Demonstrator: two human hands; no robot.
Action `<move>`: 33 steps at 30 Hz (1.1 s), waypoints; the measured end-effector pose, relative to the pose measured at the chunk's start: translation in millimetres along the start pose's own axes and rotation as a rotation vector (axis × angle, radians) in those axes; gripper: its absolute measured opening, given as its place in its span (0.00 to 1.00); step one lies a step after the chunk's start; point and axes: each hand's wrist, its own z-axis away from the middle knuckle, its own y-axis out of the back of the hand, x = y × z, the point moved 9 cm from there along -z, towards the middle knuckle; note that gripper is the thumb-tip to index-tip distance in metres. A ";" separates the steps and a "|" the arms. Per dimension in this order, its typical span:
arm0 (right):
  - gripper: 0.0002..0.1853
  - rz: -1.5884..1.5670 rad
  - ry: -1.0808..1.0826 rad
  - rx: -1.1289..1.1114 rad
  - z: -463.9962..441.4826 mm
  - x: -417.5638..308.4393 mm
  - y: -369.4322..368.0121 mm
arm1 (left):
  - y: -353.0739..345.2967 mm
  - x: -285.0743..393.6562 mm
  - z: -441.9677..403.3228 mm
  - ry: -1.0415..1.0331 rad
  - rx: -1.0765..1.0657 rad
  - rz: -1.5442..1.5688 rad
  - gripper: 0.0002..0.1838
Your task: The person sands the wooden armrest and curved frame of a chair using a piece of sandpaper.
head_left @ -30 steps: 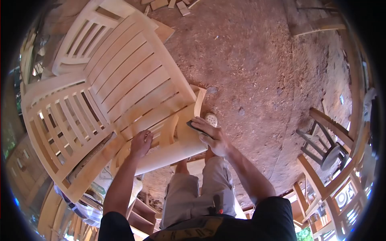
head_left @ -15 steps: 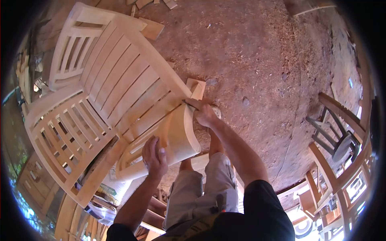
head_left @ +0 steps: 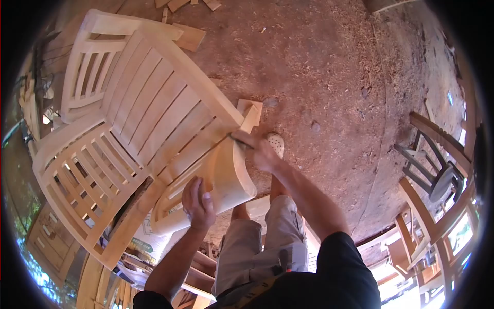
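Observation:
A pale wooden slatted bench (head_left: 170,85) fills the left half of the head view, tilted towards me. Its broad curved armrest (head_left: 234,177) is nearest to my body. My left hand (head_left: 198,205) lies over the near rim of this armrest, fingers bent around the wood. In my right hand (head_left: 266,154) is a thin, dark, blade-like tool (head_left: 241,140), held closed at the armrest's far corner, where it meets the front rail. The tool's exact kind is too small to make out, and its rear part is hidden in my fingers.
Wood offcuts (head_left: 189,37) lie on the dusty earth floor (head_left: 319,77). A dark stool (head_left: 440,185) and unfinished wooden frames (head_left: 417,206) stand at the right. Under the bench's near end is a printed white sack (head_left: 149,242). My shoe (head_left: 276,143) is beside the right hand.
My right hand has shifted slightly down and right, and the tool's angle has changed at the armrest corner. My left hand stays on the armrest. More of my shoe shows.

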 end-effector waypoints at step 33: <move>0.29 -0.005 0.208 0.026 7.5 -6.7 -5.0 | 0.5 5.0 -0.1 -0.016 0.006 0.008 0.31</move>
